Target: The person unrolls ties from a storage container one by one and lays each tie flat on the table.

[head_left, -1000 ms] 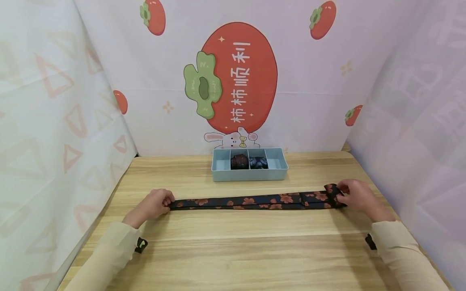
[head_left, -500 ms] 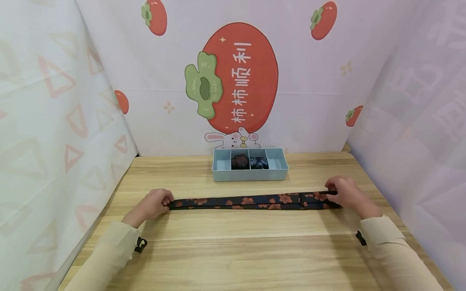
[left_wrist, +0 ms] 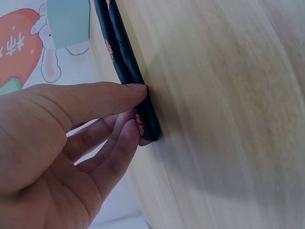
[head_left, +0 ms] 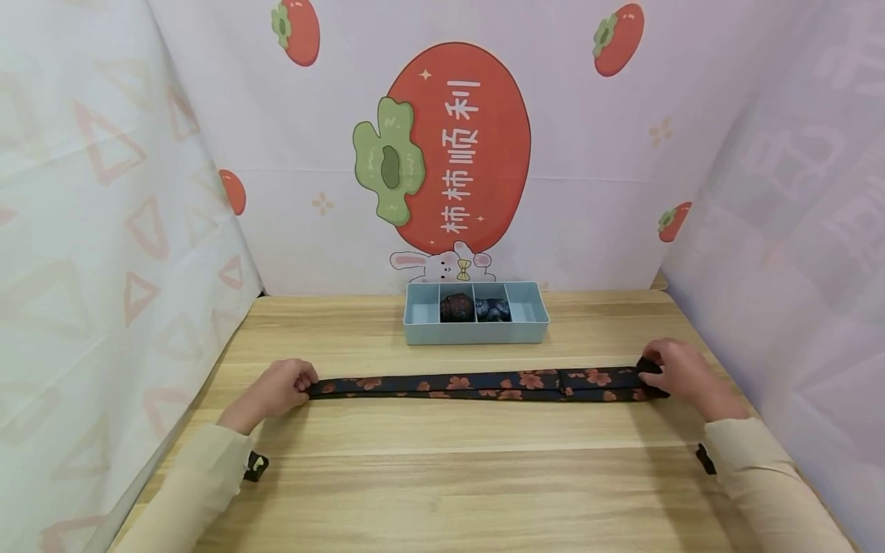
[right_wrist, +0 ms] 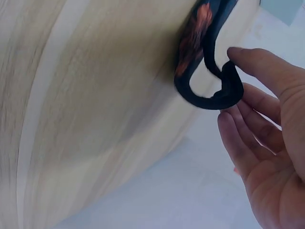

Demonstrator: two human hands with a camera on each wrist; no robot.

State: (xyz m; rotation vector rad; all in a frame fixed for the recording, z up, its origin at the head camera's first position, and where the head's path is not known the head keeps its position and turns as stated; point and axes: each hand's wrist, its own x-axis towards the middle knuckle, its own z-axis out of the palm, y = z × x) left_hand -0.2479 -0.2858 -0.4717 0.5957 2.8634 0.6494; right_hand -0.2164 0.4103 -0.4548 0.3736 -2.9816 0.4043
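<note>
A dark tie with orange flowers (head_left: 456, 384) lies folded lengthwise across the table between the hands. The left hand (head_left: 275, 392) pinches its narrow left end; in the left wrist view, the thumb of that hand (left_wrist: 71, 138) presses on the tie's end (left_wrist: 126, 62), with fingers beneath. At the tie's wide right end is the right hand (head_left: 684, 375). The right wrist view shows the end of the tie (right_wrist: 209, 102) curled in a loop, held between the thumb and fingers of the right hand (right_wrist: 267, 114).
Behind the tie stands a light blue divided box (head_left: 477, 333). Its two middle compartments hold a rolled dark red tie (head_left: 457, 308) and a rolled dark blue one (head_left: 493, 310). Printed cloth (head_left: 588, 153) hangs at the back and both sides of the wooden table (head_left: 442, 476).
The left hand has shifted left with the narrow end, and the tie has slid left. The right hand moved left and then back right, and the curled end now looks smaller.
</note>
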